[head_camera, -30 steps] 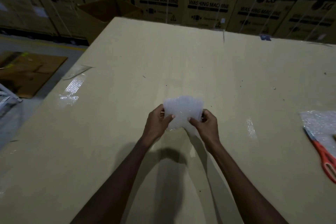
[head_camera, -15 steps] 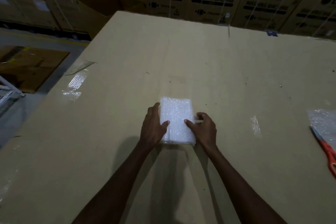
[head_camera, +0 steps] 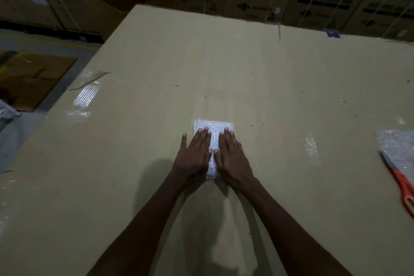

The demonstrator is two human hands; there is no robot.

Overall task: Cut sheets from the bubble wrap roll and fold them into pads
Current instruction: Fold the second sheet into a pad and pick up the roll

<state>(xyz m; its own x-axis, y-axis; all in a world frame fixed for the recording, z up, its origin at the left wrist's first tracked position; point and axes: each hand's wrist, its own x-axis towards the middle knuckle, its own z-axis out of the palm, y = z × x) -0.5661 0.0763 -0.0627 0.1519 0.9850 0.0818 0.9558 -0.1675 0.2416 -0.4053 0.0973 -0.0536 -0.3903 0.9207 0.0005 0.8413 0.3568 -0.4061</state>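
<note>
Both hands lie flat on the folded bubble wrap pad [head_camera: 214, 129], which rests on the cardboard tabletop [head_camera: 291, 74] straight ahead; the left hand [head_camera: 193, 155] and right hand [head_camera: 233, 159] press down with fingers [head_camera: 201, 135] straight and slightly spread, gripping nothing. The likely trouble is spring-back: bubble wrap resists creasing, so the layers may unfold once the pressure lifts. Uneven pressure could also skew the layers, though in this dim light their alignment cannot be judged. The scissors [head_camera: 401, 182] lie well apart at the right edge, on more bubble wrap [head_camera: 396, 145].
</note>
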